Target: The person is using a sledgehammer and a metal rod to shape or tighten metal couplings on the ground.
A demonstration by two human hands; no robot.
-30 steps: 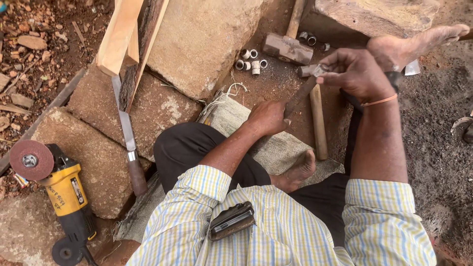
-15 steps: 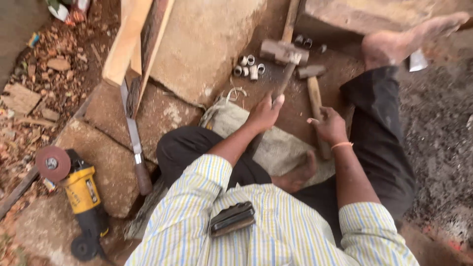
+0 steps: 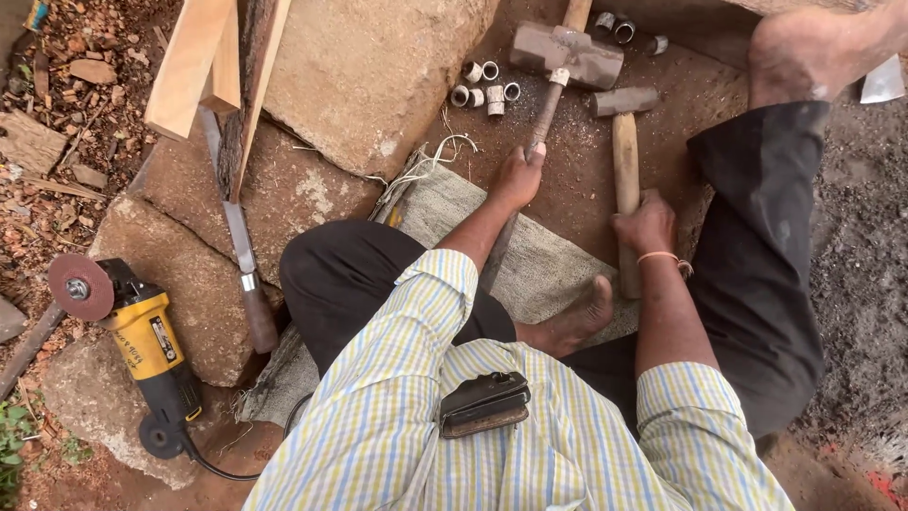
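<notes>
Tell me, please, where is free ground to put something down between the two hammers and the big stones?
Bare dirt lies between the left hand and right hand, bordered by the two hammer handles and the cloth. The flat stone left of the rings is also bare. It is crowded near the metal rings and the hammer heads.

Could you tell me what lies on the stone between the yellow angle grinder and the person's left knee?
A wooden-handled chisel lies there, seen in the head view.

a single head-worn camera looks steeply down from close above the seated person's striped shirt (image 3: 492,445) toward rough brown stone slabs (image 3: 369,66).
</notes>
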